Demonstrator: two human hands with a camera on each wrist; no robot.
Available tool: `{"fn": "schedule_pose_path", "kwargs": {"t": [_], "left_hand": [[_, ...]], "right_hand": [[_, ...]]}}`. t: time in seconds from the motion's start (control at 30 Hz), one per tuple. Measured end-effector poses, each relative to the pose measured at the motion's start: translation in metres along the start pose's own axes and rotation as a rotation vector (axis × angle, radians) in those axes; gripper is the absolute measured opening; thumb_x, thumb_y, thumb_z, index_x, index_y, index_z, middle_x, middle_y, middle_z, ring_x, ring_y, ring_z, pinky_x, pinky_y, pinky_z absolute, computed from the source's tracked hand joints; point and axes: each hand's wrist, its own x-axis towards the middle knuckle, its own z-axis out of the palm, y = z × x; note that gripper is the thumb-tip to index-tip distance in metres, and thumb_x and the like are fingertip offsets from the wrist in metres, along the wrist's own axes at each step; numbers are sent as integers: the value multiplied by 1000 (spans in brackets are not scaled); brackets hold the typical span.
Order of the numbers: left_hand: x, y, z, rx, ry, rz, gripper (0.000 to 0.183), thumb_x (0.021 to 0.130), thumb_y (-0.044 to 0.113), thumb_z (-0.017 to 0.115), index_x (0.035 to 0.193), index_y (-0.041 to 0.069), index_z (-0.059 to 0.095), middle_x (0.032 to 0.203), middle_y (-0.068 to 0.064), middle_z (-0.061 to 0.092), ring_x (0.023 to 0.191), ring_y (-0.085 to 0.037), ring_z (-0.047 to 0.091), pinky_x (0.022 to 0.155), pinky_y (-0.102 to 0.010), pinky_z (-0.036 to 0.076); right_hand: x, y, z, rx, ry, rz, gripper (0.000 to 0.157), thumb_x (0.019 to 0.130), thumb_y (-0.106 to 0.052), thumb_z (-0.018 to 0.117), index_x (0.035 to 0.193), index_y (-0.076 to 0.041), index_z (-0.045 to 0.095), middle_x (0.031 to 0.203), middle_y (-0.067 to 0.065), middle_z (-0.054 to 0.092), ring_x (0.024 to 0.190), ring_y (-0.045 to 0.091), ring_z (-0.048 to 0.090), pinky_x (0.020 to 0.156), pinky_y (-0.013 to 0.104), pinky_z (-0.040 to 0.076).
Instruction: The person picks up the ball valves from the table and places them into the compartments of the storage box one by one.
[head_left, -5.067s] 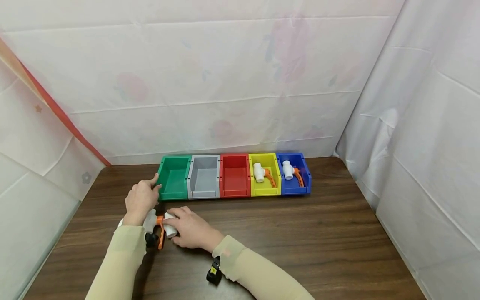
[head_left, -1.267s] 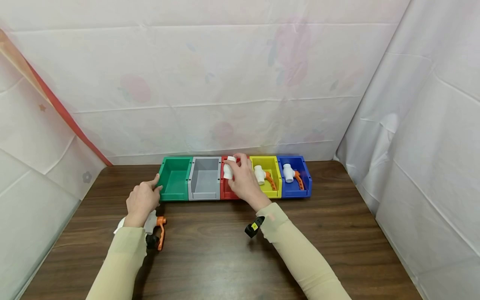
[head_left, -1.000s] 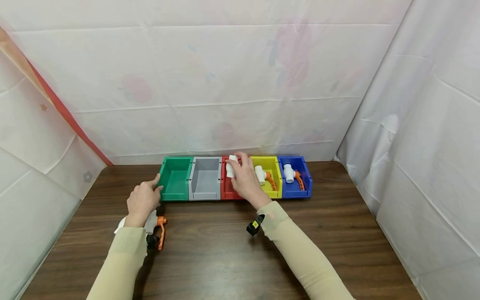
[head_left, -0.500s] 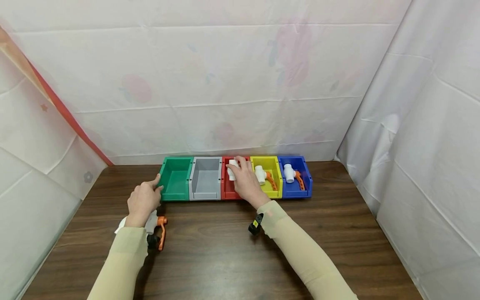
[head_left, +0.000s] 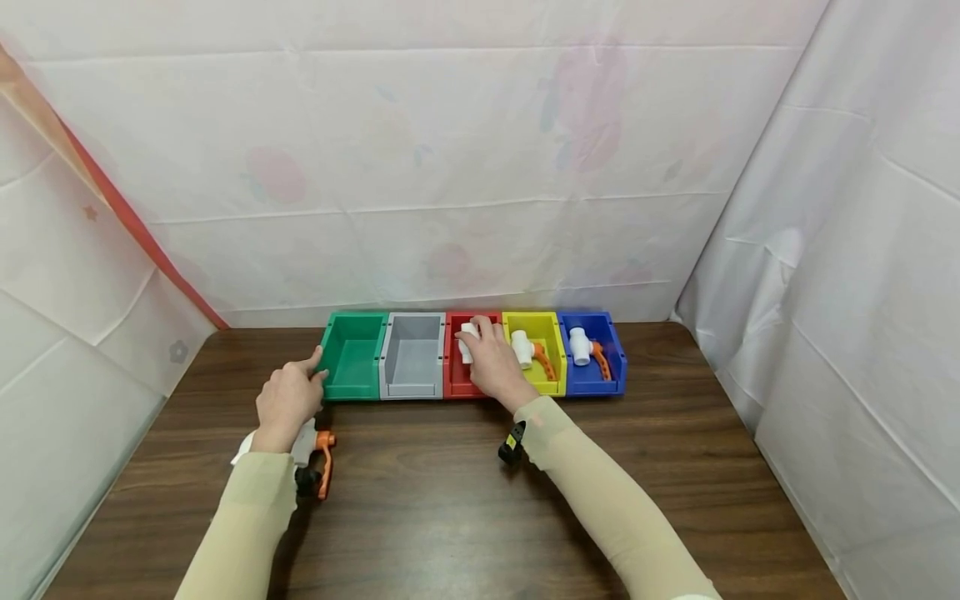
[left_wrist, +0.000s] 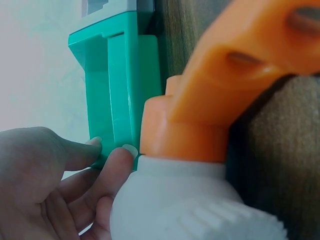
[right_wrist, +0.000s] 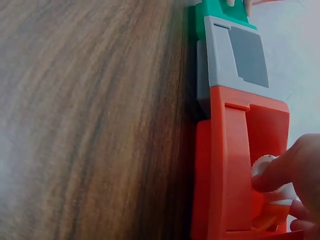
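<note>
My left hand [head_left: 288,400] pinches the near left edge of the green bin [left_wrist: 122,100], thumb and fingertip at its wall. Under the left wrist lies a white ball valve [left_wrist: 175,200] with an orange lever handle [head_left: 326,467]. My right hand [head_left: 491,362] reaches into the red bin [right_wrist: 235,170] and holds another white ball valve [head_left: 468,342] between thumb and fingers. Part of its orange handle [right_wrist: 270,215] shows low in the bin in the right wrist view; the rest is hidden by the hand.
Between the green and red bins stands a grey bin [head_left: 412,358]. To the right, the yellow bin [head_left: 556,385] and the blue bin [head_left: 617,379] each hold one orange-handled valve. All the bins join in a row on the wooden table [head_left: 450,500], before a white curtain [head_left: 375,167].
My right hand took a valve from the table near my left wrist, carried it right to the red bin and lowered it inside. The left hand has stayed at the green bin.
</note>
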Motion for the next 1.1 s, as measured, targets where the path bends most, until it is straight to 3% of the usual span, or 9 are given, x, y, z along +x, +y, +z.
{"fn": "schedule_pose_path", "kwargs": {"t": [0.33, 0.57, 0.77, 1.1], "left_hand": [[0, -3, 2, 9, 4, 12, 51, 104, 27, 54, 152, 19, 40, 66, -6, 64, 46, -23, 51, 40, -37, 35], [-1, -2, 2, 2, 7, 20, 51, 104, 27, 54, 152, 18, 40, 68, -8, 65, 46, -22, 52, 40, -37, 36], [-1, -2, 3, 4, 25, 22, 51, 103, 26, 55, 152, 19, 41, 72, -10, 66, 46, -22, 52, 40, -38, 36], [-1, -2, 1, 7, 29, 15, 50, 103, 26, 55, 151, 19, 41, 74, -11, 67, 47, -23, 53, 41, -38, 37]], "right_hand": [[8, -1, 2, -73, -55, 31, 55, 83, -14, 75, 136, -16, 60, 143, 12, 39, 120, 29, 44, 98, 37, 47], [17, 0, 7, -168, -81, -10, 50, 83, -21, 77, 131, -12, 63, 132, 13, 46, 112, 27, 48, 103, 37, 42], [20, 1, 8, -215, -97, -28, 44, 85, -25, 75, 126, -12, 65, 120, 11, 50, 106, 26, 50, 105, 39, 39], [22, 0, 12, -252, -137, -17, 29, 97, -27, 60, 122, -15, 69, 117, 9, 56, 114, 26, 57, 116, 47, 25]]}}
